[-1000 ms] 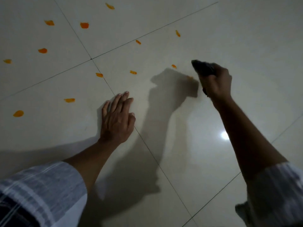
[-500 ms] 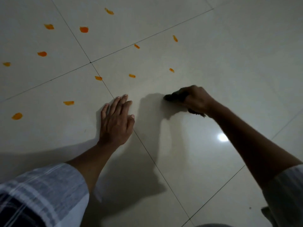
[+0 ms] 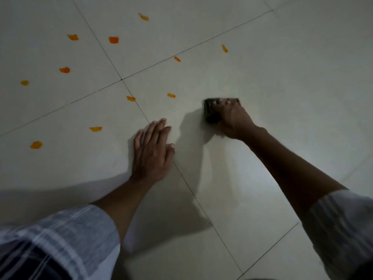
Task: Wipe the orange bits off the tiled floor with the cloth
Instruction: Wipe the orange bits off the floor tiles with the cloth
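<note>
Scattering, far left: orange bits [image 3: 36,145], flat and irregular, lie across pale glossy tiles; eleven show, most left of the hands.
Floor: tiled floor [image 3: 282,67], smooth and reflective, crossed by thin dark grout lines.
Sleeves: light striped woven fabric on both forearms.
Left hand: left hand [image 3: 151,150] lies palm down on the tile, fingers straight and together, holding nothing.
Nearest bit: one small bit [image 3: 171,95] sits just left of the cloth.
Cloth: dark cloth [image 3: 211,112], a folded, roughly rectangular pad, on the floor.
Right hand: right hand [image 3: 232,118] presses on top, fingertips seemingly curled over its far edge; blurred.
</note>
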